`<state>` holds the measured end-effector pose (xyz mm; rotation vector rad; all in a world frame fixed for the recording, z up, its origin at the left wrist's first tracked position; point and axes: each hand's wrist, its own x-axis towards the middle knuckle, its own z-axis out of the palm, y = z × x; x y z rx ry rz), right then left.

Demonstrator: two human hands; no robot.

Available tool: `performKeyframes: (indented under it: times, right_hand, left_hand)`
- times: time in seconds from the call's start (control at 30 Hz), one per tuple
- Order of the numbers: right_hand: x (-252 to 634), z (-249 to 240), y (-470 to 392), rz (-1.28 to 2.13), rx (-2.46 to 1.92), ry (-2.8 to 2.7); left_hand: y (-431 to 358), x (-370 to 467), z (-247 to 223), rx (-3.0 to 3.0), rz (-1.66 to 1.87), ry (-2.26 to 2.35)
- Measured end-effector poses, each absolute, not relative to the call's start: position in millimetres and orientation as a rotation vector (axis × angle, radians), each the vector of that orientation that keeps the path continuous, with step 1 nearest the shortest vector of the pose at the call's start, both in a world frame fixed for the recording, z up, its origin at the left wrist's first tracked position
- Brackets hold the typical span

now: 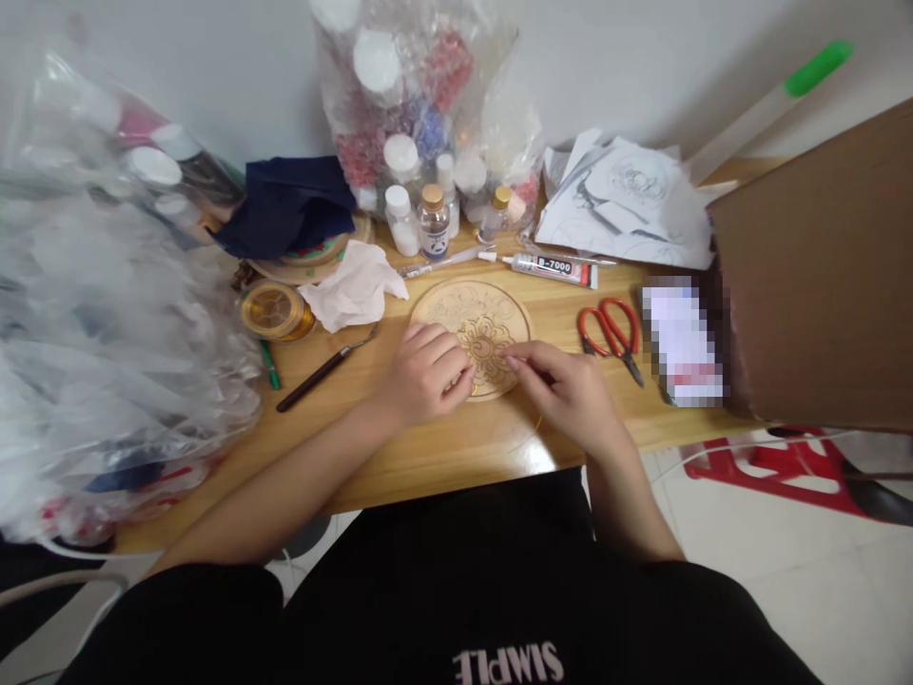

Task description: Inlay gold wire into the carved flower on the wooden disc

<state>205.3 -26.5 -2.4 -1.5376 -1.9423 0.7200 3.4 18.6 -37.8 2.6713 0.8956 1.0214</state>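
A round wooden board [471, 297] lies on the table in front of me. It bears a drawn pattern and a flower outlined in gold wire [489, 341]. My left hand [432, 376] rests over the board's left side, fingers curled closed; a speck of gold shows at its fingertips, but what they hold is too small to make out. At the board's right edge, my right hand [563, 385] pinches thumb against forefinger near the flower. A thin strand of gold wire [538, 420] trails below that hand, its upper part hidden by the fingers.
Left of the board lie a dark-handled tool [314, 379], a spool of gold wire [275, 311] and a crumpled tissue [355, 287]. Behind are small bottles [434, 224] and a glue tube [554, 267]. Red-handled pliers [610, 328], a phone [683, 338] and a cardboard box [820, 266] stand right.
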Motion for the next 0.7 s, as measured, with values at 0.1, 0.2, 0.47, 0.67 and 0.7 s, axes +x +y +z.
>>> performKeyframes:
  times: [0.1,0.2,0.47,0.67,0.7]
  right_hand:
    - [209,-6,-29,0.760,-1.556,-1.885]
    - [212,-11,-31,0.787,-1.554,-1.789]
    - [217,-18,-42,0.723,-1.605,-1.618]
    - [218,4,-56,-0.070,-1.498,-1.980]
    - [218,9,-58,-0.131,-1.417,-2.053]
  left_hand:
    - [19,3,-37,2.651,1.020,0.899]
    - [19,3,-37,2.644,1.032,0.888]
    - [19,4,-38,2.586,1.073,0.923]
    - [11,2,6,1.841,0.716,1.025]
    - [8,2,16,1.673,0.592,0.973]
